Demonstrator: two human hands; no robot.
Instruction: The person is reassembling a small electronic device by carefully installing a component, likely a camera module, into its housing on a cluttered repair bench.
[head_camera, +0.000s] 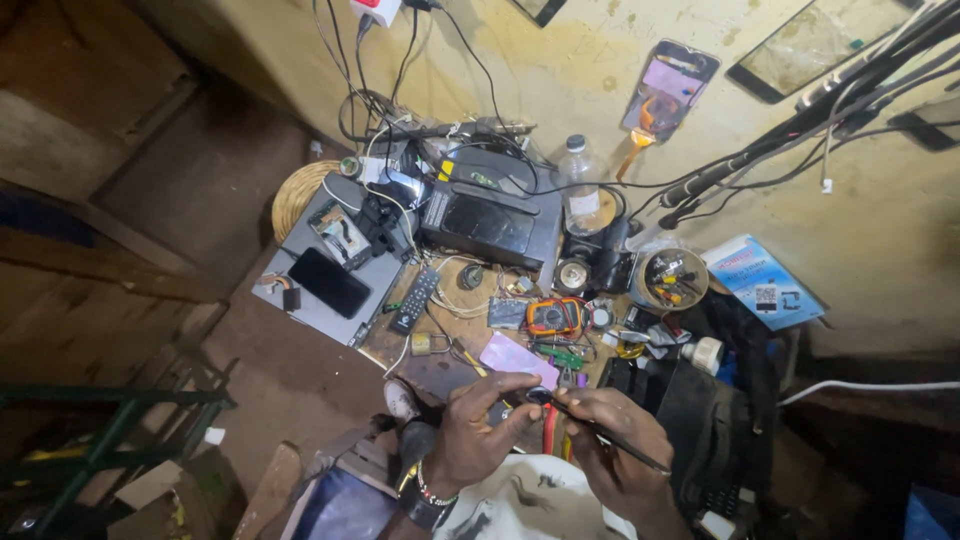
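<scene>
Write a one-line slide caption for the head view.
Left hand and right hand hold a thin tool over a cluttered workbench.

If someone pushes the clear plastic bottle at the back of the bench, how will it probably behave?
The clear plastic bottle stands upright and looks nearly empty, so it is probably light and tips easily. Being round, it would likely roll once down, though the cables around it may stop it.
</scene>
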